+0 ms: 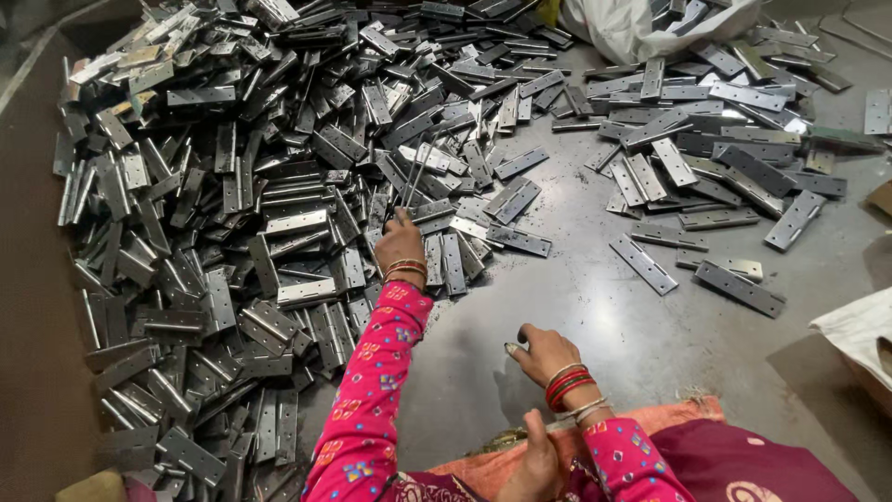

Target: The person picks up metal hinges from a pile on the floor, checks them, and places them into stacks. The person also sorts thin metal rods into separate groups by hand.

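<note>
My left hand [400, 244] reaches forward to the near edge of a big heap of grey metal hinges [269, 214]. It is closed on a few thin metal rods [414, 177] that stick up and away from the fingers. My right hand [542, 355] hovers low over the bare grey floor [595, 316] in front of me, its fingers curled in and the thumb out, with nothing visible in it. Both arms wear pink patterned sleeves and red bangles.
A second, looser spread of hinges [715, 158] lies at the back right, with single hinges [643, 264] scattered toward me. A white sack [632, 23] sits at the back, another pale bag [859, 330] at the right edge. An orange cloth [669, 414] lies by my lap.
</note>
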The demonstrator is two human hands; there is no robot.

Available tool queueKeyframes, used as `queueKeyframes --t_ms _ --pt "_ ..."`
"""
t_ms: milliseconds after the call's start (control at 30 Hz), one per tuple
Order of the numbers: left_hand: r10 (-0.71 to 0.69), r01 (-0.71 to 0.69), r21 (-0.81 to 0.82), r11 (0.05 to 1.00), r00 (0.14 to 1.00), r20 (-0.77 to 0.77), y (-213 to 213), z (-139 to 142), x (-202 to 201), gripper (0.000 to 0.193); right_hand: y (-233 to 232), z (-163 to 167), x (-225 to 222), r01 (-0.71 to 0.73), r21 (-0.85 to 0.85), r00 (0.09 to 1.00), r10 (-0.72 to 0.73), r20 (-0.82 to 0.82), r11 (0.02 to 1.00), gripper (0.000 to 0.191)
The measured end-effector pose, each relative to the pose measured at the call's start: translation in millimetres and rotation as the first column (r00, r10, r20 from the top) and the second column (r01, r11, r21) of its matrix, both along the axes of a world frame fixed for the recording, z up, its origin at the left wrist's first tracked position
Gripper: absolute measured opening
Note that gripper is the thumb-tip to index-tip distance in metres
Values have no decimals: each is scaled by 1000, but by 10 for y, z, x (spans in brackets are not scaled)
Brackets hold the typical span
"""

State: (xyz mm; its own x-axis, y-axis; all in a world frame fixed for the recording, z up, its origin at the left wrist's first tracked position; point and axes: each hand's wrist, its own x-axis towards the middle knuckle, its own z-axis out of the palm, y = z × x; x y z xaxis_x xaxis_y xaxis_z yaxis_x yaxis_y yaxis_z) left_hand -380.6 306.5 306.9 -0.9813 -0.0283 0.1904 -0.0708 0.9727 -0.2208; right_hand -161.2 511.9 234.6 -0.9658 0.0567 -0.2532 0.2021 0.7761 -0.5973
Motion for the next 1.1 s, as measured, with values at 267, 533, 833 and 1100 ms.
queueKeyframes --t_ms 267,533,833,1100 --pt "-90 72 -329 942 995 -39 -100 -269 -201 61 -144 19 -214 -80 1 997 80 25 997 41" --pt "-152 176 -226 958 981 119 -882 -438 1224 71 -60 113 -37 -96 18 995 96 25 995 42" --pt "-197 221 -54 974 937 288 -1252 -142 3043 82 -28 136 71 -106 83 993 109 -38 991 44" --pt "-304 267 176 947 922 240 -1507 497 3617 77 -31 95 19 -94 105 995 89 46 990 45"
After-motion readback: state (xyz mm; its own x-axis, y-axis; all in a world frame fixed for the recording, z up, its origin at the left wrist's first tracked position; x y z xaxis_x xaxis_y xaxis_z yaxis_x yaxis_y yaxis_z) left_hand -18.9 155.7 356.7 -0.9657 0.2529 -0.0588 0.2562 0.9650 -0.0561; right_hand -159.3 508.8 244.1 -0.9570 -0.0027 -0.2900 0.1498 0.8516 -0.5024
